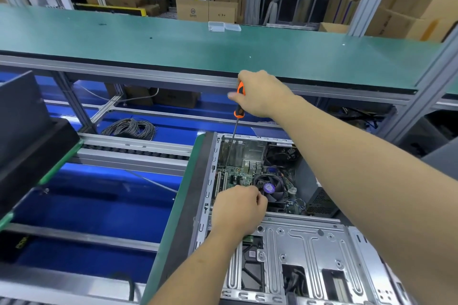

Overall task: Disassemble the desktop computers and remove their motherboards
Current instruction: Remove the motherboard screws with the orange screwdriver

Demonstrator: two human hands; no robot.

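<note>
The open computer case [285, 205] lies at lower right of the frame, motherboard [238, 176] inside. The right hand [260, 94], arm stretched forward, grips an orange-handled screwdriver [238, 106] held upright, tip down on the board. The left hand [238, 208] sits curled beside the fan [270, 188]; whether it holds anything, I cannot tell

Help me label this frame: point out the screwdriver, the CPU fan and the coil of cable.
screwdriver [239, 106]: head view, on its orange-and-black handle.
CPU fan [270, 187]: head view, on its purple hub sticker.
coil of cable [130, 128]: head view, on the grey loops.
</note>
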